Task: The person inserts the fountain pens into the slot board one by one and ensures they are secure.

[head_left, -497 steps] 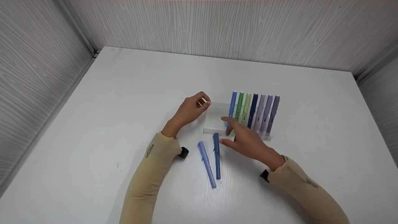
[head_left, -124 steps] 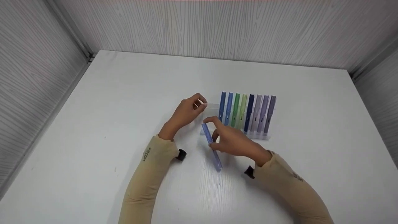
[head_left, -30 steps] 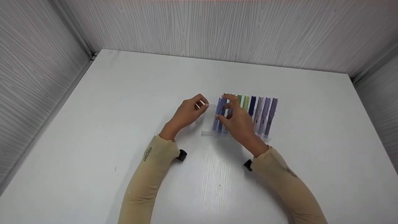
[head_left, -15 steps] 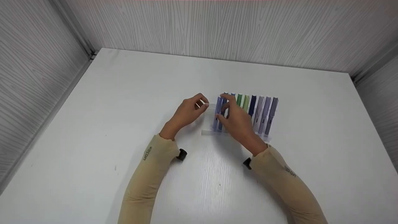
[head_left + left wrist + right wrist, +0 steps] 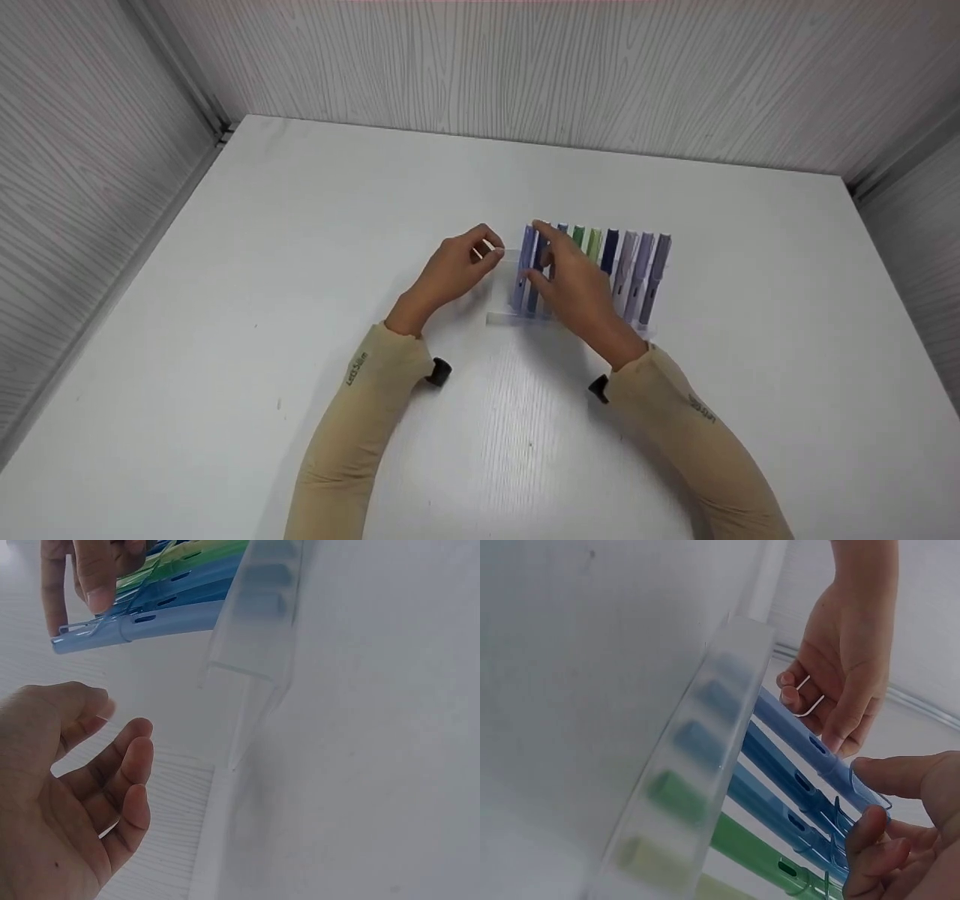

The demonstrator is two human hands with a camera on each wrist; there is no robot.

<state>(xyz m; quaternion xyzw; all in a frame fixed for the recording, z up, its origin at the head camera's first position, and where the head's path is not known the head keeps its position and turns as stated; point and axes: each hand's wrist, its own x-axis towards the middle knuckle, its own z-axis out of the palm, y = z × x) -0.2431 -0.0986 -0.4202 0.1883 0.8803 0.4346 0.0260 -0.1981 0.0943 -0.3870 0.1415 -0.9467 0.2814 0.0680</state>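
A clear pen stand (image 5: 501, 319) bears a row of slanted, capped pens. My left hand (image 5: 454, 266) pinches its upper left edge between thumb and index finger; the other fingers curl loosely in the left wrist view. At the left end of the row leans a light blue pen (image 5: 524, 259), its lower end behind the stand's front ledge (image 5: 739, 637). My right hand (image 5: 581, 289) holds this pen's cap lightly, thumb beside the clip and index finger at the cap's end. A darker blue pen (image 5: 776, 765) stands right beside it, partly behind the right fingers.
Farther right in the row are a green pen (image 5: 578, 235), a light green pen (image 5: 594, 241), a navy pen (image 5: 609, 251) and several purple ones, including a dark purple pen (image 5: 659, 262). White table (image 5: 337, 195) surrounds the stand, with grey wood-grain panels (image 5: 480, 67) behind.
Earlier, two blue pens lay on the table; both now lean in the stand. Over the last second the light blue pen's top has shifted slightly back and the right fingers have straightened. The left hand stays put.
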